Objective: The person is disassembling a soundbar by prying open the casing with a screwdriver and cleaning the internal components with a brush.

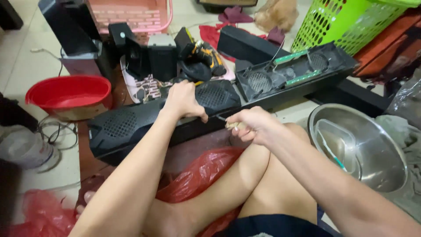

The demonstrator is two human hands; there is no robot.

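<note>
A long black speaker housing [131, 125] with mesh grilles lies across the floor in front of me. My left hand [183, 100] rests on its top edge near the middle and presses it down. My right hand [252, 125] is closed around a small tool with a pale handle [231, 126], whose thin metal tip points at the housing's lower edge just under my left fingers. A second black housing part [298, 72] with round openings and green circuit strips lies behind, to the right.
A red basin [70, 94] sits at left, a steel bowl [386, 153] with a clear container at right. A green basket [346, 22], a pink basket [131, 15], black boxes, a yellow-black power tool [206, 52] and red plastic bags [197, 175] surround my bent legs.
</note>
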